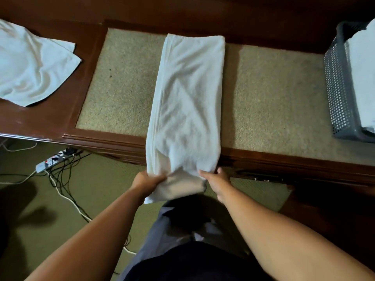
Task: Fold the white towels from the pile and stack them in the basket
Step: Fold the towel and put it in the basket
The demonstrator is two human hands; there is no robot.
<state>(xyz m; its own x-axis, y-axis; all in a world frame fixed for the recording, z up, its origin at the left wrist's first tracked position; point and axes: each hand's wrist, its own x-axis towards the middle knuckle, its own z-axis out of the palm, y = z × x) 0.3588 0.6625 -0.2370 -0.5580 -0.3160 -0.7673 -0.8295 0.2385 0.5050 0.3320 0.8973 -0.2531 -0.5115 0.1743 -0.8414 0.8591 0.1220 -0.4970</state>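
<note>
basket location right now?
Head view, far right edge: the grey basket sits on the table, right of the long towel being folded. It is partly cut off by the frame, with white towels inside.

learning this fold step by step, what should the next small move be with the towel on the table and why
Probably lift the near end and carry it forward onto the far end, halving the towel. It lies as a long narrow strip on the table, its near end hangs off the edge, and the left hand and right hand each grip a near corner.
</note>
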